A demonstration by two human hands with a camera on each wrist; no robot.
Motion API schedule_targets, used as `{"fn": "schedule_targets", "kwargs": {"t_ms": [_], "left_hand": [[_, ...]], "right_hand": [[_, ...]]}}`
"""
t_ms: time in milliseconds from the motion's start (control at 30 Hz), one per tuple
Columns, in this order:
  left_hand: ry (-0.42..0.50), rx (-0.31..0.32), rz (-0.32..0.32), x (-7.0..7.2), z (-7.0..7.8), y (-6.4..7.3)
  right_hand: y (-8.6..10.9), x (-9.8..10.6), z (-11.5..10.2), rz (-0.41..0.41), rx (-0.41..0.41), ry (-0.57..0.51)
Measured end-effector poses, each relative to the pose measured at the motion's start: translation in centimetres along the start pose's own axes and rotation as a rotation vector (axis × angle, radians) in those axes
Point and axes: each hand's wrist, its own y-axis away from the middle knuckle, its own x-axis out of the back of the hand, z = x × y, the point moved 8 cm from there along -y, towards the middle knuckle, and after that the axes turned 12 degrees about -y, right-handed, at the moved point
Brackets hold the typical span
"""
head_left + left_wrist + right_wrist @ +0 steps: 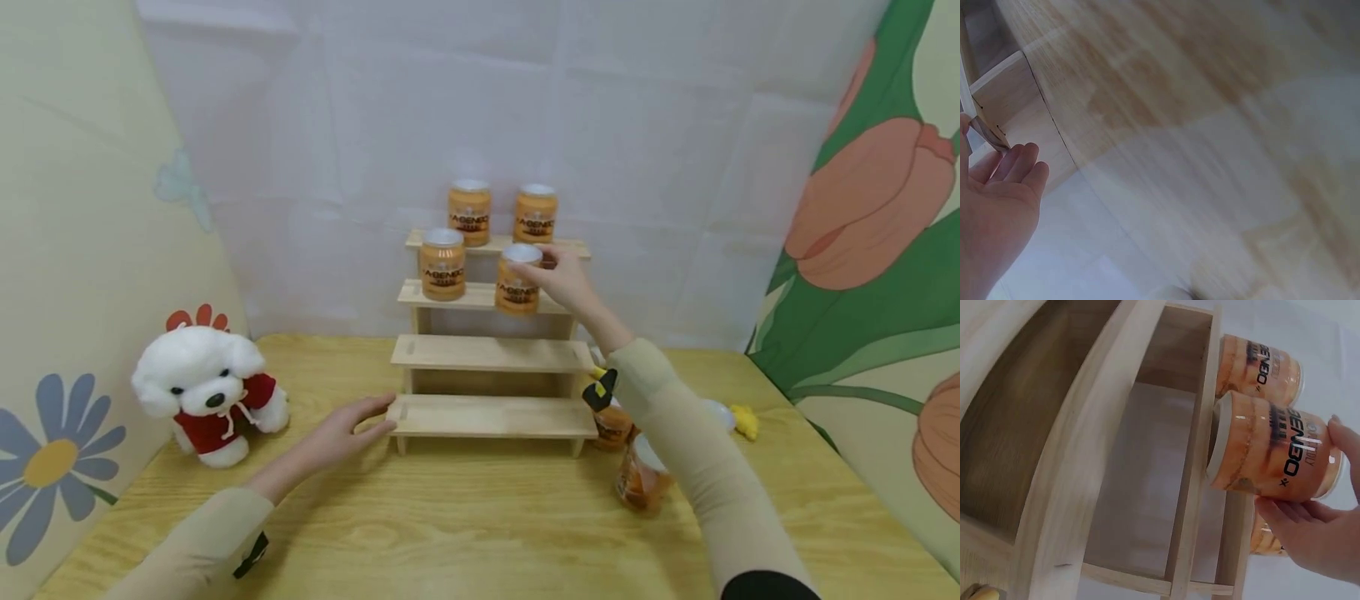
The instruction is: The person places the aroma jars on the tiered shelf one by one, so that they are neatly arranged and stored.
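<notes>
A wooden table point(450, 533) fills the near part. On it is a wooden stand point(491, 354) with four shelves like little stairs. A white toy dog point(213, 392) sits to the left. The person's left hand point(348, 429) touches the left end of the bottom shelf point(487, 414), its fingers stretched out. The right hand point(567, 279) is up high, its fingers and thumb pinching an orange can point(517, 292). That can is on the right, at the near edge of the second shelf from the top point(480, 294); I can't tell if its bottom touches the wood. Another can point(443, 271) stands to its left, and two cans point(469, 218) point(536, 218) stand farther back, on the top shelf point(502, 244). I think the step now is putting this can in place. Next, it seems to need a small push back, a flat seat and a gentle letting go.
</notes>
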Motion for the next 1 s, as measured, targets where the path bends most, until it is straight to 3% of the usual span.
{"fn": "schedule_targets", "kwargs": {"t_ms": [167,367,667,1000], "left_hand": [[0.007,0.012,0.015,0.6,-0.2,0.1],[-0.001,0.007,0.001,0.7,-0.3,0.0],[0.009,0.016,0.005,0.7,0.0,0.3],[0.011,0.01,-0.002,0.9,0.3,0.3]], "right_hand": [[-0.7,-0.8,0.4,-0.011,-0.057,-0.065],[-1.3,-1.3,1.1,0.037,-0.098,-0.052],[-2.1,-1.8,1.8,0.093,-0.053,-0.041],[-2.0,-1.7,2.3,0.176,-0.035,-0.119]]}}
